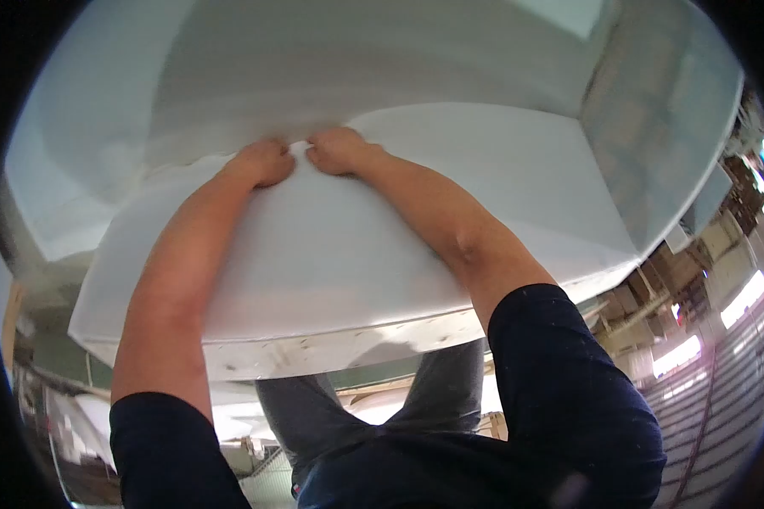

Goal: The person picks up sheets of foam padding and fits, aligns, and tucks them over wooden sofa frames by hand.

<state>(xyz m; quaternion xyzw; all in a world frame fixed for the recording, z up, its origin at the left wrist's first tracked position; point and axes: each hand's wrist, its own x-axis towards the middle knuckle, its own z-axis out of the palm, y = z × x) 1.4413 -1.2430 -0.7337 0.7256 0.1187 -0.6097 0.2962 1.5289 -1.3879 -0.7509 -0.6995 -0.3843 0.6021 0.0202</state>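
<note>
A smooth white padding sheet (pixel 314 263) covers the broad seat of what looks like a sofa frame. My left hand (pixel 267 161) is closed at its far edge, fingers curled under and partly hidden. Close beside it on the right, my right hand (pixel 338 151) is also closed on that edge, with a small gap between the two. A strip of the sheet's edge shows between the hands, against the pale grey backrest (pixel 314 68). Both forearms stretch forward over the sheet.
A pale side panel (pixel 662 127) rises at the right end of the seat. Along the near side runs a light front rail (pixel 348 343), just before my legs. Stacked wooden parts (pixel 666 280) stand farther off at the right.
</note>
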